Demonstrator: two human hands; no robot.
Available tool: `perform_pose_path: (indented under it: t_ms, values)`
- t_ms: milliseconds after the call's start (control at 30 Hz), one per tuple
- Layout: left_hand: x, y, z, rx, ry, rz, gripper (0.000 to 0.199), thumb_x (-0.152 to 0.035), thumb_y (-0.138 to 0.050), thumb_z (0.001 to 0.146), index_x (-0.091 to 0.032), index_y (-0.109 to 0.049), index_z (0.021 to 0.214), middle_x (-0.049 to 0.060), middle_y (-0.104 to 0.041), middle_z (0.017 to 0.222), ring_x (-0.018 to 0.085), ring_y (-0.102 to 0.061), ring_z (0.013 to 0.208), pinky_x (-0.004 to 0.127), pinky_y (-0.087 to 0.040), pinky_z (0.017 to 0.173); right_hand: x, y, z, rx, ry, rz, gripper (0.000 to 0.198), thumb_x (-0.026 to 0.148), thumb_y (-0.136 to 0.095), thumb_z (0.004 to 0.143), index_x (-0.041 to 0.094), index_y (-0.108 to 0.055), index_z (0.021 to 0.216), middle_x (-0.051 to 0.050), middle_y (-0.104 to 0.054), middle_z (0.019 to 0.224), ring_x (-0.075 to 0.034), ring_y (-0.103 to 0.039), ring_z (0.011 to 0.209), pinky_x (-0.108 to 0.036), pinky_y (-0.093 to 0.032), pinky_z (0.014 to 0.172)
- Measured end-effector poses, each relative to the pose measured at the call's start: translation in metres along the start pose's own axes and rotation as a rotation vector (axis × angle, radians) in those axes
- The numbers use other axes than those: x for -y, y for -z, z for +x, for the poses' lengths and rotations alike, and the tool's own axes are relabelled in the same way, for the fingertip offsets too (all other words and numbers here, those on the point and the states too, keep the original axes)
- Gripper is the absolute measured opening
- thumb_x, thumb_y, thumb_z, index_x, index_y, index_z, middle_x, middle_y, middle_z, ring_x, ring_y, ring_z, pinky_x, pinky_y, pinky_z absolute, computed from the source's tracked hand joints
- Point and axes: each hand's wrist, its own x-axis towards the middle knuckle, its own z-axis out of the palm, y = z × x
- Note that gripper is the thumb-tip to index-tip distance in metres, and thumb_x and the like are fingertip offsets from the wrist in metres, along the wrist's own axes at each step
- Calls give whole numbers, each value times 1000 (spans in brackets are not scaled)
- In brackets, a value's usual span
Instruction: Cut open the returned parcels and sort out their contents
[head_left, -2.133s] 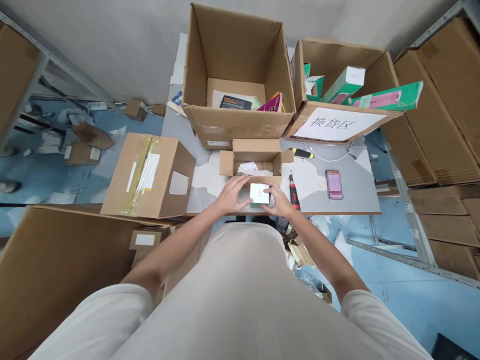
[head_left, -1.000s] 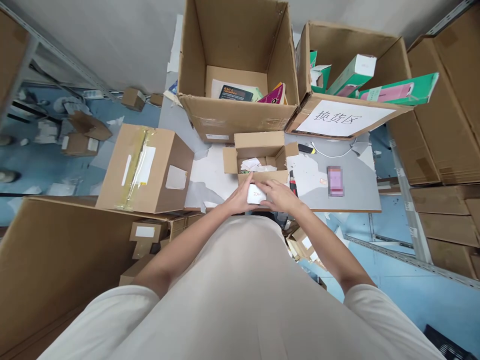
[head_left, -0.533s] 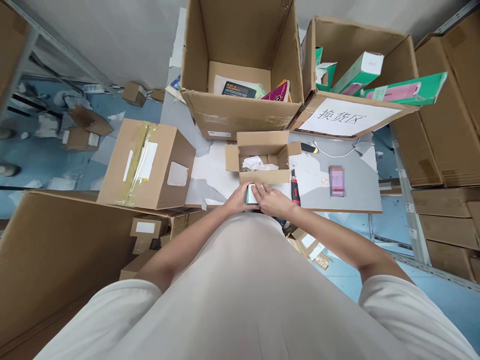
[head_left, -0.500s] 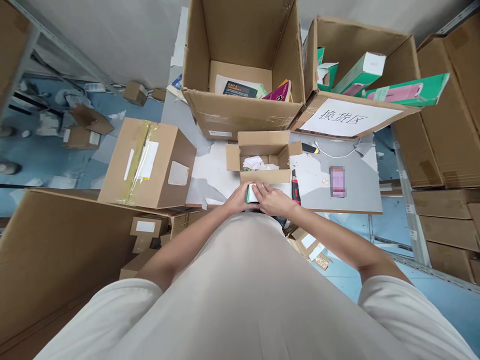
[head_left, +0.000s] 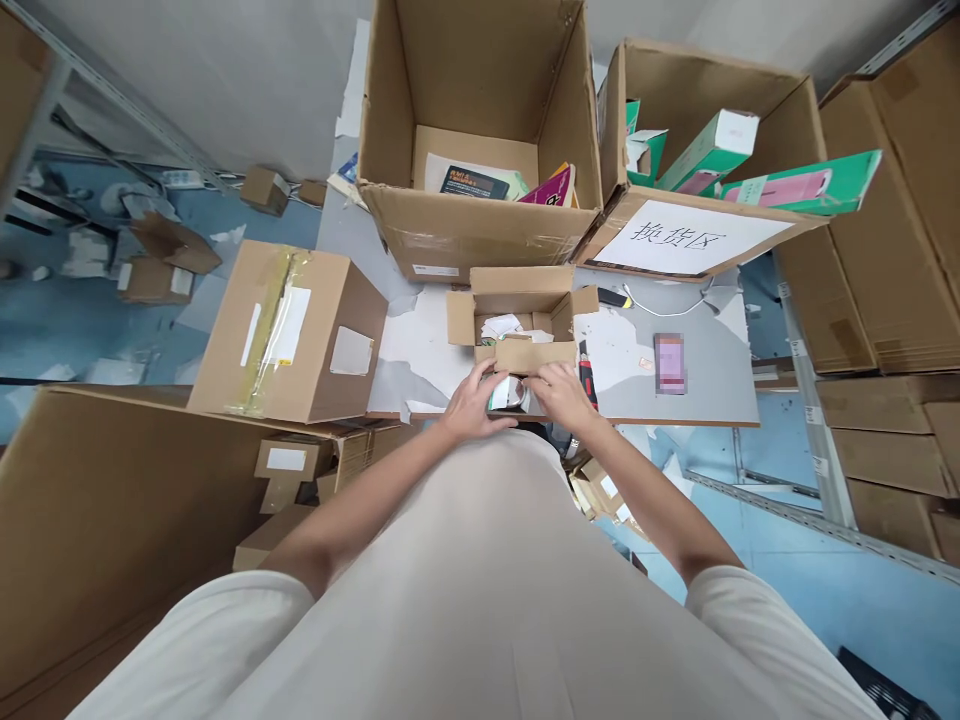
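White box [head_left: 498, 399] sits clamped in left fingers [head_left: 482, 384] by table edge [head_left: 675, 423], grip of right fingers [head_left: 541, 383] unclear.

A taped carton [head_left: 320, 330] with pale labels [head_left: 292, 328] stands at the left. At the back of the bench [head_left: 712, 390], a large open carton [head_left: 480, 228] holds printed booklets [head_left: 475, 184], and beside it a second carton [head_left: 705, 85] with a handwritten sign [head_left: 682, 238] holds green boxes [head_left: 706, 153].

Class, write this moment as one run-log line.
left hand: holding small box | right hand: close beside box | open carton: just beyond
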Motion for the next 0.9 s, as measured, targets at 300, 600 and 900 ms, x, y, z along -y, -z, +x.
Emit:
perform_pose_path:
  t_ms: [300, 600, 900]
  values:
    - [-25, 6, 18, -55, 191, 2, 45, -28, -58, 77, -17, -52, 121, 13, -48, 123, 27, -52, 118, 43, -45, 102, 22, 14, 1, 148, -32, -86, 33, 30, -53, 90, 17, -59, 119, -14, -60, 113, -27, -52, 100, -39, -35, 84]
    - [-2, 14, 0, 102, 81, -27, 57, -20, -44, 84, -18, -39, 140, 14, -37, 145, 25, -39, 135, 43, -36, 112, 49, 25, 19, 260, 67, -322, 39, 14, -48, 88, 17, -54, 127, -16, -61, 104, -29, -50, 97, -44, -29, 88]
    - [6, 8, 9, 71, 72, 47, 92, -41, -80, 60, -16, -37, 137, 18, -43, 138, 33, -47, 127, 46, -45, 103, 31, 30, 49, 369, 286, -229, 49, 20, -67, 73, 7, -53, 118, -19, -53, 115, -31, -46, 105, -39, -37, 82]
